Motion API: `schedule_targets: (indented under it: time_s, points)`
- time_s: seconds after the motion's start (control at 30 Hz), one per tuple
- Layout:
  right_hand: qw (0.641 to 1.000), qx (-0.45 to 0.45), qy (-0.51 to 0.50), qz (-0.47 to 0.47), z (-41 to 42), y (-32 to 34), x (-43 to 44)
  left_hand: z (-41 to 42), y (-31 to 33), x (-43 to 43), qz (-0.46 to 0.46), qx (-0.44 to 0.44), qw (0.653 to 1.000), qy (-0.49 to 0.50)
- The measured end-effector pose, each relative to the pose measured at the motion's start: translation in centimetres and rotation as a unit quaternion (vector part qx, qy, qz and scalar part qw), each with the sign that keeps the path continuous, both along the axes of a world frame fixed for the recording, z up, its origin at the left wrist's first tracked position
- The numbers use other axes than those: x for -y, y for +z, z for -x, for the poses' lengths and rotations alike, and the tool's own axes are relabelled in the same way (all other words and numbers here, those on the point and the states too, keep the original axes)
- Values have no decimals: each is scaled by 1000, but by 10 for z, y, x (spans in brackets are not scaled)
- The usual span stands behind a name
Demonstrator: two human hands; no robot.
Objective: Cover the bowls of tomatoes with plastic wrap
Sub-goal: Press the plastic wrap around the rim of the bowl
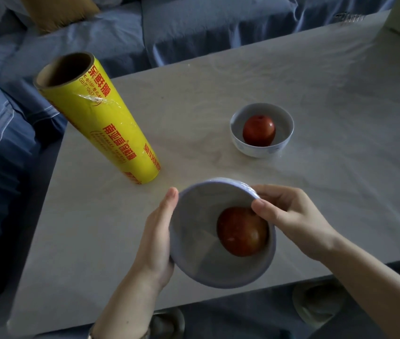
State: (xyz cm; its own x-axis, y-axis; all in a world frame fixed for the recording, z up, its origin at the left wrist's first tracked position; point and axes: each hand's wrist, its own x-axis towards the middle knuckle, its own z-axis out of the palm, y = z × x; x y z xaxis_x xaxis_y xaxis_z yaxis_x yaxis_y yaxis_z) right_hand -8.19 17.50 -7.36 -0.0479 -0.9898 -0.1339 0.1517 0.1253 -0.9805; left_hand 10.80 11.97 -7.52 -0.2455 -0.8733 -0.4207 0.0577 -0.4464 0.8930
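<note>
Our left hand (156, 241) cups the near bowl (194, 241); our right hand (291, 216) pinches its seemingly wrapped rim. Next needs the roll (101, 118), ten o'clock.

A pale bowl (194, 241) holding one red tomato (241, 231) is held tilted toward the viewer between the left hand (157, 236) and right hand (289, 216). Clear film (247, 188) is crinkled at its far rim. A second white bowl (255, 150), uncovered and upright with a second tomato (258, 130), is set farther back. A yellow, red-lettered roll of plastic wrap (101, 118) is stood on end at the left.
</note>
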Motion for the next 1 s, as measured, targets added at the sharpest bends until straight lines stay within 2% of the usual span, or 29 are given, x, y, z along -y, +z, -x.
schedule_targets:
  time_s: [0.13, 0.23, 0.33, 0.5, 0.7, 0.87, 0.93, 1.0]
  points:
    - [1000, -7, 2, -11, -3, 2, -1, -5, 9, 7, 103, 73, 985, -118]
    - [999, -28, 25, -35, -4, 4, 0, 1, 11, 1, 140, 94, 981, -99]
    - [996, -54, 55, -42, 0, 12, 3, 2, 8, -5, 116, 86, 988, -53]
    - [984, -147, 84, -58, 14, 23, 21, -1, 5, -8, 116, 76, 989, -46]
    - [935, -201, 275, -101, 24, 33, 42, -6, 8, -6, 108, 75, 988, -81]
    - [906, -205, 360, -89, 20, 32, 44, -13, 7, -3, 85, 65, 988, -112]
    - [919, -180, 343, -75, 19, 30, 40, -17, 6, -1, 90, 66, 986, -125]
    - [953, -109, 271, -74, 22, 31, 37, -20, 5, 0, 97, 62, 983, -144]
